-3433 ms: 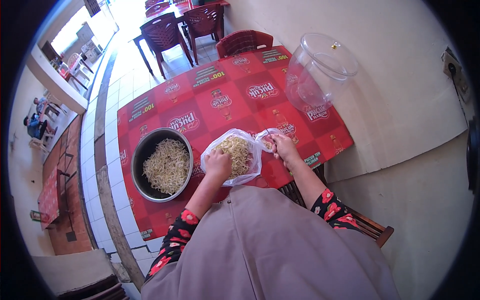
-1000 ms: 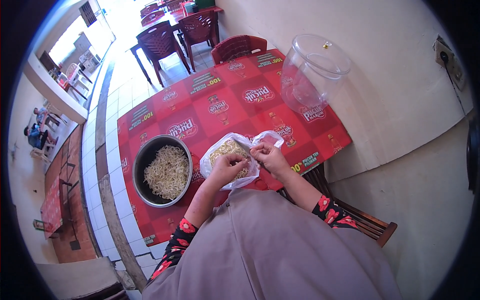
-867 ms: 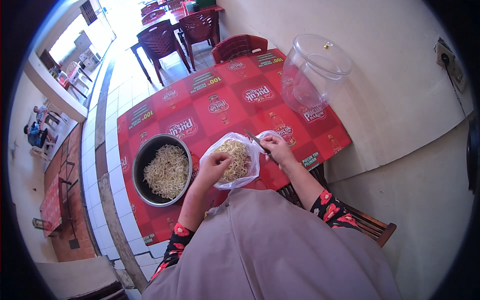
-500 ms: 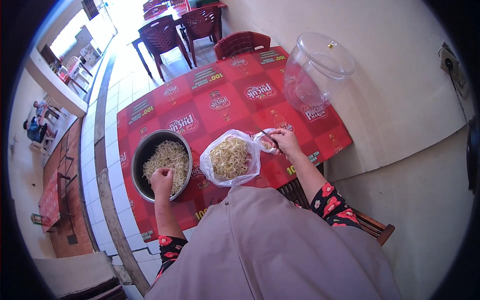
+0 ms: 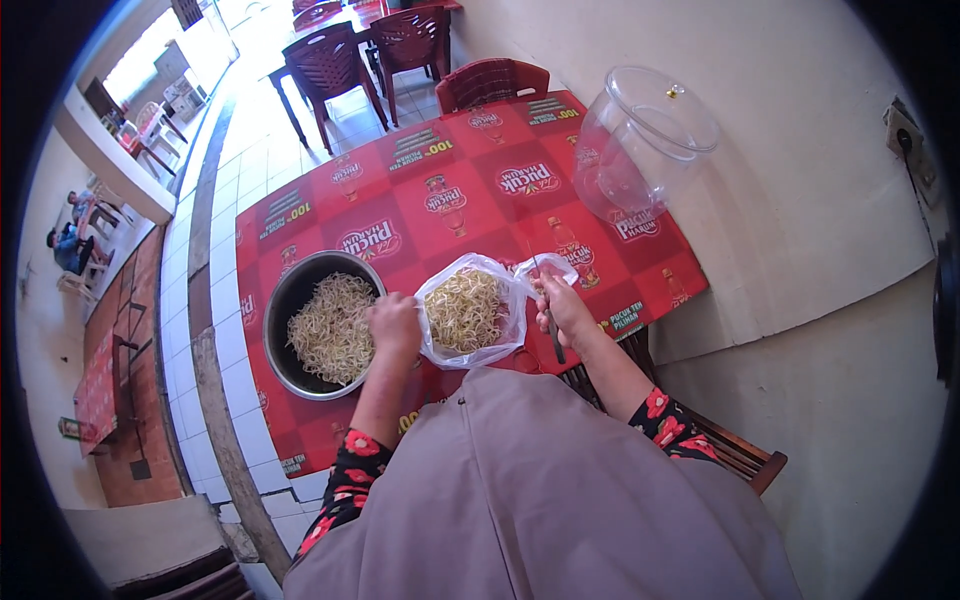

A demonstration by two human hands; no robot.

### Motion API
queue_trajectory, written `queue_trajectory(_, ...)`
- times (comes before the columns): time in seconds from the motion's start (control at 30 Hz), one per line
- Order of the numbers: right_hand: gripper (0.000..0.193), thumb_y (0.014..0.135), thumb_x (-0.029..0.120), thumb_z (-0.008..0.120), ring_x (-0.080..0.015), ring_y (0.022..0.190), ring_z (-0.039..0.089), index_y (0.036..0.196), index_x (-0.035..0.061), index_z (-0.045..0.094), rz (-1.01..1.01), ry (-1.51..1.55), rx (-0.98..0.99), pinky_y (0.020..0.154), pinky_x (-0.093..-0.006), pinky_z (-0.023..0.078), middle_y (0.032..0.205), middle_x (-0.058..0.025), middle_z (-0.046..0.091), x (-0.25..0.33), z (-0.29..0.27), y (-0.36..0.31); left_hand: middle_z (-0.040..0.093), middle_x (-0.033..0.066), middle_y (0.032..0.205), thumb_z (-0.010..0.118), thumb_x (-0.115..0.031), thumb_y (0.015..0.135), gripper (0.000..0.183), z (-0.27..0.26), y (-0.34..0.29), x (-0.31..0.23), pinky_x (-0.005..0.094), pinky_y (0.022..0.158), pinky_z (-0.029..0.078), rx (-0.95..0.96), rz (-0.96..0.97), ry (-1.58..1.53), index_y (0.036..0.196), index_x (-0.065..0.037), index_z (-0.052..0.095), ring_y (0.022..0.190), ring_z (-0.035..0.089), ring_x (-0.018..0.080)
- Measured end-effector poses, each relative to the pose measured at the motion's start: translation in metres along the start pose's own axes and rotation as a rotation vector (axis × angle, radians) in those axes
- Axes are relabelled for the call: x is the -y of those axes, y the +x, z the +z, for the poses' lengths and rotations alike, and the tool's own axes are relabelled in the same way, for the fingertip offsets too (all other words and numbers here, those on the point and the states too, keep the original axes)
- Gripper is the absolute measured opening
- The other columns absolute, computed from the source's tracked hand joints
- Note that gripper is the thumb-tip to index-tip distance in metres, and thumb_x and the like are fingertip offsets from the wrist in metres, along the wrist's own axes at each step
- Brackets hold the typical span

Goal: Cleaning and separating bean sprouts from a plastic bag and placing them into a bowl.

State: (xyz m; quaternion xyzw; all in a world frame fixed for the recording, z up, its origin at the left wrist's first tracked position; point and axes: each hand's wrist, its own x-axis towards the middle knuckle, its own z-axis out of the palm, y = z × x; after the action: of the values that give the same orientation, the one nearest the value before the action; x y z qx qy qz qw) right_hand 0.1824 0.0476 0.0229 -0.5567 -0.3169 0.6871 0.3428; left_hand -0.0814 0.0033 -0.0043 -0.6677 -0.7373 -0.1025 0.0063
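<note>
A deep metal bowl on the left holds a heap of bean sprouts. To its right stands an open clear plastic bag with more bean sprouts inside. My left hand is between the bowl's right rim and the bag, fingers curled; whatever they pinch is hidden. Just right of the bag, my right hand grips a small knife, blade pointing away from me, handle end below the fist. A smaller white plastic bag lies behind the right hand, partly covered by it.
A red printed cloth covers the table. A large clear plastic container stands at the far right by the wall. Dark red chairs are beyond the far edge. Tiled floor runs along the left; people sit far off.
My left hand has left the sprouts in the bowl and moved right, toward the bag. My right hand has come nearer and turned, so the knife's handle end now points toward me.
</note>
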Motion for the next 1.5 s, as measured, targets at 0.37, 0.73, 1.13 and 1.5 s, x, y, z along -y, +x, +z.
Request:
queue_trajectory(0.37,0.035,0.093,0.044,0.039,-0.0074,0.040,0.039,0.098,0.0100,0.047,0.048,0.025,0.173,0.038,-0.0205,0.031,0.058,0.0028,0.043,-0.004,-0.001,-0.020,0.061,0.0107,0.094,0.058,-0.025,0.076,0.022,0.063,0.022,-0.055,0.0431,0.086,0.039,0.211,0.173,-0.031,0.086,-0.007,0.065,0.097,0.055,0.0265)
queue_trajectory(0.73,0.029,0.090,0.029,0.051,-0.0052,0.051,0.042,0.108,0.0064,0.050,-0.146,-0.275,0.240,0.043,-0.0206,0.035,0.071,0.0015,0.048,-0.021,0.022,-0.012,0.062,0.0065,0.068,0.064,-0.017,0.071,0.015,0.006,0.017,-0.041,0.0277,0.057,0.044,0.340,-0.051,-0.760,0.075,-0.003,0.065,0.059,0.056,0.0147)
queue_trajectory(1.13,0.026,0.089,0.027,0.053,-0.0042,0.054,0.043,0.105,0.0060,0.050,-0.110,-0.216,0.311,0.045,-0.0199,0.036,0.072,0.0022,0.049,-0.007,0.036,-0.020,0.058,0.0029,0.070,0.056,-0.013,0.075,0.010,0.012,0.014,-0.036,0.0217,0.050,0.035,0.412,-0.309,-1.613,0.070,-0.004,0.058,0.057,0.046,0.0060)
queue_trajectory(1.5,0.023,0.092,0.027,0.049,-0.0031,0.051,0.041,0.103,0.0072,0.050,-0.095,-0.224,0.302,0.043,-0.0175,0.036,0.071,0.0028,0.047,-0.010,0.025,-0.015,0.063,0.0043,0.078,0.059,-0.015,0.081,0.015,0.011,0.020,-0.043,0.0190,0.055,0.040,0.538,-0.406,-1.699,0.086,-0.001,0.062,0.059,0.050,0.0054)
